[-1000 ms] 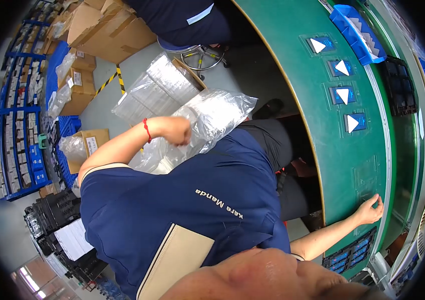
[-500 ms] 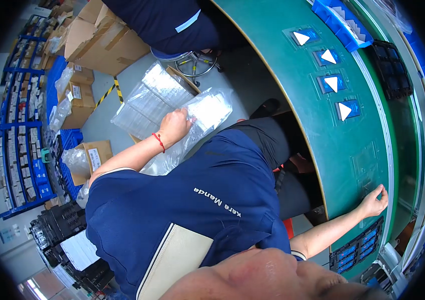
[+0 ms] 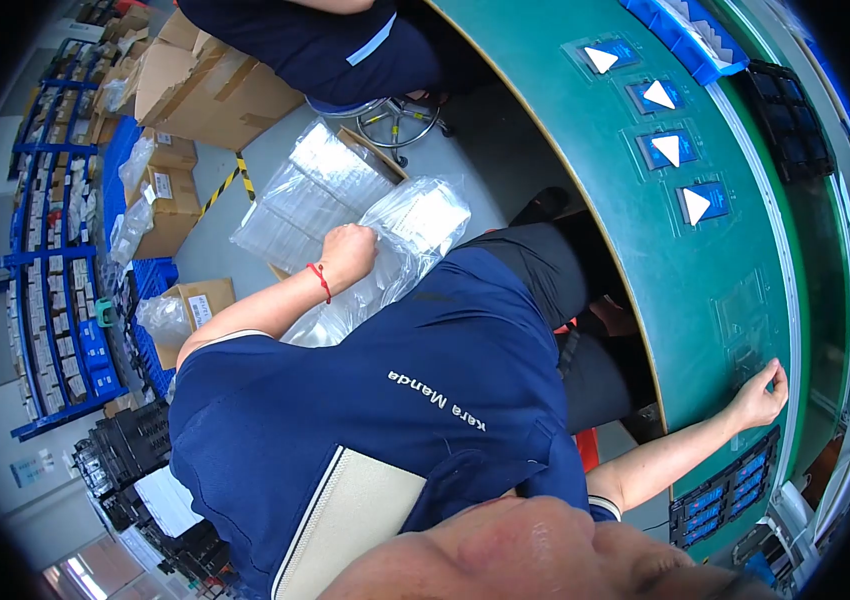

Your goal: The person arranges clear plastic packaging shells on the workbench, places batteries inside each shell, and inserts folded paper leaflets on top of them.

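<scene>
My left hand (image 3: pixel 350 252), with a red cord on the wrist, is closed on the edge of a clear plastic bag (image 3: pixel 413 222) beside my lap. Shiny clear packs show inside the bag. My right hand (image 3: pixel 760 396) is pinched over the green table (image 3: pixel 635 205), beside faint clear plastic trays (image 3: pixel 742 308). What its fingertips hold, if anything, is too small to tell. Farther up the table several clear trays hold blue pieces with white triangles (image 3: pixel 697 205). A black tray with blue pieces (image 3: pixel 723 500) lies just below my right forearm.
A blue bin (image 3: pixel 690 38) and a black tray (image 3: pixel 790 120) stand along the table's far side. A co-worker (image 3: pixel 345 50) sits by a large cardboard box (image 3: pixel 210 85). Wrapped clear packs (image 3: pixel 310 195) lie beyond my left hand. Blue shelves (image 3: pixel 50 250) stand at the left.
My left hand has come down onto the bag and closed on its edge, and the bag's far end has drawn in. My right hand stays pinched by the clear trays. The view has shifted slightly.
</scene>
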A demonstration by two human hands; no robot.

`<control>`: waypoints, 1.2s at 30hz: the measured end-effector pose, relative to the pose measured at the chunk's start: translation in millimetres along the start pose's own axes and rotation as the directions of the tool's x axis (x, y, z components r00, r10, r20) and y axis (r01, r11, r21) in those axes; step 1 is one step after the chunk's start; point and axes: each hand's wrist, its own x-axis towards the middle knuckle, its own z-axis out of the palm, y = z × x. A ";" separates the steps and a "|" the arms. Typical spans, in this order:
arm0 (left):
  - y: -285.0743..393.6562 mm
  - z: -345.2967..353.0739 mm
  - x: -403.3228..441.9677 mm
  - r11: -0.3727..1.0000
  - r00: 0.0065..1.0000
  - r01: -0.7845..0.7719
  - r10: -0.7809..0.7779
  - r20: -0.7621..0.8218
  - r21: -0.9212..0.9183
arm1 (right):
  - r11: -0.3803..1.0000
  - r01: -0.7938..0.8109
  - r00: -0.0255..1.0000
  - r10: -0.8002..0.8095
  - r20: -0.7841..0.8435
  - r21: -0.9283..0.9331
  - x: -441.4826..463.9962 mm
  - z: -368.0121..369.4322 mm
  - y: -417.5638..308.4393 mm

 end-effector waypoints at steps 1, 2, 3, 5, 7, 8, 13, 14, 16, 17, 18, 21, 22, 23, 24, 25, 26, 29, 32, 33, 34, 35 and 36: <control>0.9 0.6 1.3 1.000 1.000 -0.001 0.001 0.002 0.000 | 1.000 0.000 1.000 0.000 0.001 -0.002 0.0 0.3 1.0; 1.8 1.3 2.6 1.000 1.000 0.017 -0.016 -0.010 0.026 | 1.000 -0.002 1.000 0.003 0.009 -0.015 0.2 0.9 2.5; 3.1 1.8 2.9 0.998 0.999 0.036 -0.034 -0.023 0.052 | 1.000 -0.004 1.000 0.005 0.017 -0.027 0.6 1.2 3.4; 6.0 -0.4 1.9 0.999 0.998 0.050 -0.049 -0.051 0.019 | 1.000 -0.005 1.000 0.005 0.026 -0.014 0.3 1.1 3.0; 8.6 -5.7 -0.5 0.998 0.995 0.064 -0.065 -0.077 -0.014 | 1.000 -0.006 0.999 0.006 0.035 0.001 -0.5 1.3 2.5; 10.4 -9.1 -2.0 0.996 0.994 0.085 -0.087 -0.073 -0.038 | 1.000 -0.011 0.999 0.011 0.035 -0.003 -0.2 2.1 3.4; 12.8 -16.5 -7.8 0.988 0.992 0.108 -0.115 -0.058 -0.112 | 1.000 -0.013 0.999 0.013 0.047 -0.011 1.4 2.7 6.7; 10.9 -13.3 -7.1 0.986 0.992 0.093 -0.104 -0.075 -0.140 | 1.000 -0.015 0.999 0.016 0.049 -0.011 1.1 2.5 5.5; 8.4 -6.8 -5.1 0.983 0.991 0.075 -0.091 -0.095 -0.167 | 1.000 -0.021 0.999 0.021 0.049 -0.012 0.5 1.6 2.6; 8.3 -4.2 -3.1 0.990 0.994 0.056 -0.067 -0.082 -0.133 | 0.999 -0.029 0.998 0.030 0.061 -0.019 0.2 -0.5 -1.9; 7.4 -1.6 -1.5 0.994 0.997 0.036 -0.043 -0.070 -0.099 | 0.999 -0.037 0.997 0.039 0.072 -0.027 0.2 -1.9 -4.5; 4.5 -1.4 -2.8 0.985 0.997 0.054 -0.046 0.056 -0.166 | 0.996 -0.045 0.996 0.038 0.085 0.081 -1.2 10.5 19.7; 3.2 2.5 -4.1 0.982 0.999 0.023 -0.028 -0.023 -0.185 | 0.990 -0.077 0.994 0.067 0.084 0.120 -4.0 9.4 12.0; 0.9 9.1 -7.4 0.977 0.994 -0.033 0.010 -0.112 -0.210 | 0.988 -0.068 0.996 0.059 0.071 0.141 -5.2 13.2 15.1; -1.4 14.5 -7.2 0.981 0.993 -0.046 0.024 -0.117 -0.187 | 1.000 -0.023 0.998 0.023 0.056 0.005 -4.8 1.1 -5.9; -1.3 15.1 -7.7 0.971 0.992 -0.028 -0.002 -0.123 -0.238 | 0.985 -0.118 0.993 0.113 0.039 0.127 -7.4 -0.2 -14.0; -8.0 23.9 -2.6 0.971 0.993 -0.038 0.011 -0.116 -0.238 | 0.989 -0.129 0.990 0.124 0.059 0.077 -5.8 -5.3 -20.5; -19.6 33.0 12.7 0.969 0.997 -0.032 0.013 -0.077 -0.245 | 0.986 -0.043 0.999 0.043 0.003 0.161 -7.2 -6.8 -22.4; -23.2 39.0 28.8 0.899 0.978 0.206 -0.174 0.118 -0.387 | 0.970 -0.075 0.997 0.080 -0.012 0.231 -7.0 -10.4 -29.9; -26.8 45.8 34.7 0.860 0.963 0.261 -0.201 0.179 -0.439 | 0.969 -0.081 0.996 0.088 -0.018 0.232 -6.7 -11.1 -31.4; -30.8 53.4 40.2 0.815 0.943 0.321 -0.229 0.243 -0.482 | 0.967 -0.089 0.995 0.096 -0.018 0.237 -7.0 -11.8 -32.7; -26.4 48.6 39.3 0.772 0.931 0.353 -0.233 0.283 -0.528 | 0.966 -0.096 0.995 0.103 -0.016 0.239 -7.2 -13.3 -34.1; -23.6 43.4 39.2 0.777 0.937 0.338 -0.221 0.271 -0.532 | 0.965 -0.105 0.994 0.111 -0.010 0.241 -7.3 -13.9 -34.9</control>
